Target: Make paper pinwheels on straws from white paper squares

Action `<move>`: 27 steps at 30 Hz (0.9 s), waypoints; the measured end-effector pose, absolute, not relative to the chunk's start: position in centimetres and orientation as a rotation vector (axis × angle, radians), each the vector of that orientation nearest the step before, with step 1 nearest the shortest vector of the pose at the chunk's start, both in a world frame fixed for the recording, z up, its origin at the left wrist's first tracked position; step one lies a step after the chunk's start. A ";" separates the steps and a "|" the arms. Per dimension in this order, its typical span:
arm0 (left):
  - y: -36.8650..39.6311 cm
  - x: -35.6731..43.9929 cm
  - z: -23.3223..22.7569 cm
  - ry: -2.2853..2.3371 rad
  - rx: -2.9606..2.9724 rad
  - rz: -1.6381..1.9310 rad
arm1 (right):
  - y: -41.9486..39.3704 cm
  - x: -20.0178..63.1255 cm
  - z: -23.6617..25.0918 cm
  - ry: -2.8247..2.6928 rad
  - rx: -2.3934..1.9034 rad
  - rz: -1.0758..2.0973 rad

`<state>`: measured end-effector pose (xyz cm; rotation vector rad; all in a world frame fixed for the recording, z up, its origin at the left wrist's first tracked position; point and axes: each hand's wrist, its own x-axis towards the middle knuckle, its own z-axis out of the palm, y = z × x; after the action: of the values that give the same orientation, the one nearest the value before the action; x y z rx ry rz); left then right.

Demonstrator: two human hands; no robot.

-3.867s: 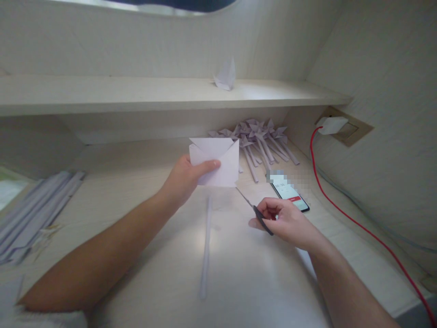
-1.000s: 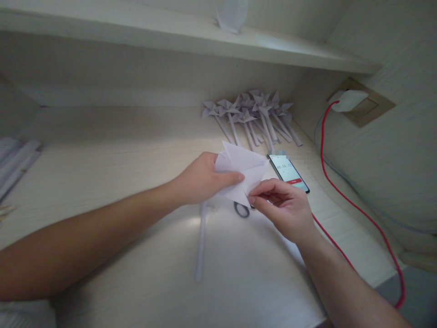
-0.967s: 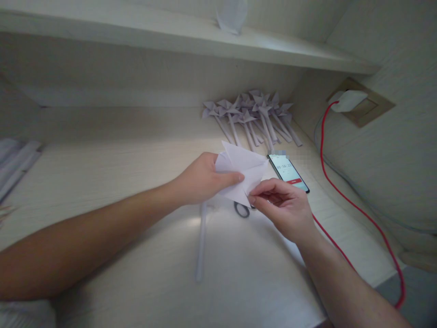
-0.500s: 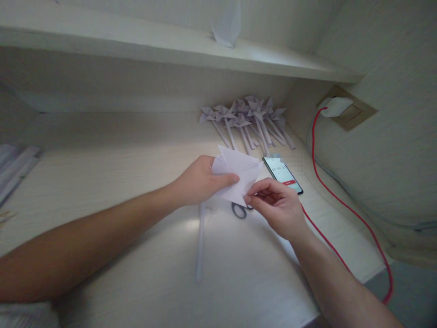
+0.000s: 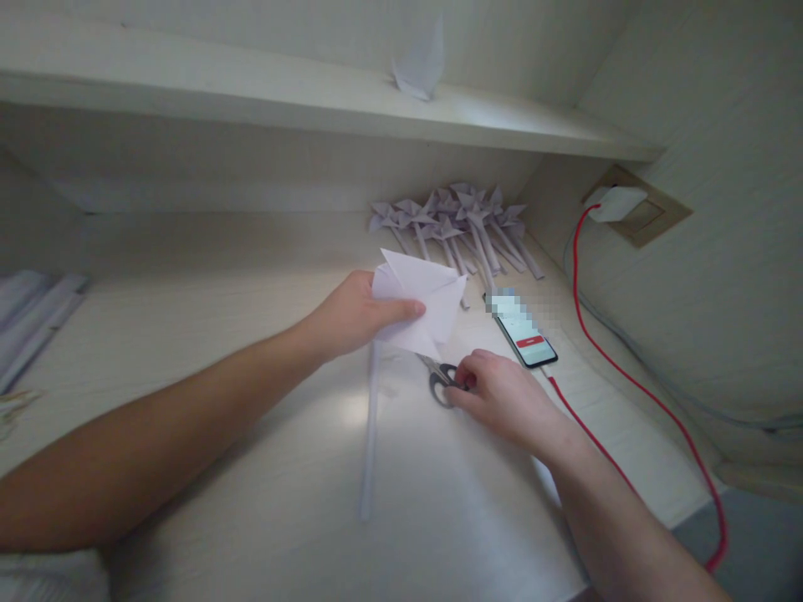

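Folded white paper (image 5: 419, 308) sits raised off the desk (image 5: 219, 334), pinched in the left hand (image 5: 357, 316), thumb across its lower edge. Right hand (image 5: 498, 400) rests low on the desk just below-right of the paper, fingers curled onto the handles of the scissors (image 5: 441, 378); blades point toward the paper. Phone (image 5: 522, 329) lies just beyond the right hand. 1 paper strip (image 5: 370, 435) lies beneath the left hand.

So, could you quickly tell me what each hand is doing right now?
Left hand: shut on the folded paper, held above the desk.
Right hand: on the scissors lying on the desk; grip cannot be told.
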<state>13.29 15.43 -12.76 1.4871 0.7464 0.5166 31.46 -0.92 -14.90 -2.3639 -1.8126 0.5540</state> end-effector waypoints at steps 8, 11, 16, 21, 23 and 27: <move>15.9 13.1 -12.6 0.703 1.444 0.525 | -0.9 31.9 -14.6 -1.715 -2.464 0.780; 16.1 12.9 -12.7 0.717 1.458 0.531 | -0.9 32.5 -14.9 -1.700 -2.426 0.832; 16.3 12.7 -12.5 0.731 1.431 0.568 | -0.6 33.6 -16.2 -1.579 -2.298 0.981; 16.5 12.3 -11.7 0.692 1.393 0.588 | -0.3 34.0 -16.4 -1.332 -1.968 1.203; 16.7 12.1 -11.3 0.677 1.388 0.601 | -0.4 33.8 -16.0 -1.257 -1.819 1.253; 17.1 11.7 -10.6 0.629 1.376 0.671 | -0.8 33.0 -15.4 -1.157 -1.627 1.370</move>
<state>11.66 17.14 -10.57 1.3759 0.6289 0.6714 32.95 -0.78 -15.45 -1.6271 -1.1566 1.3697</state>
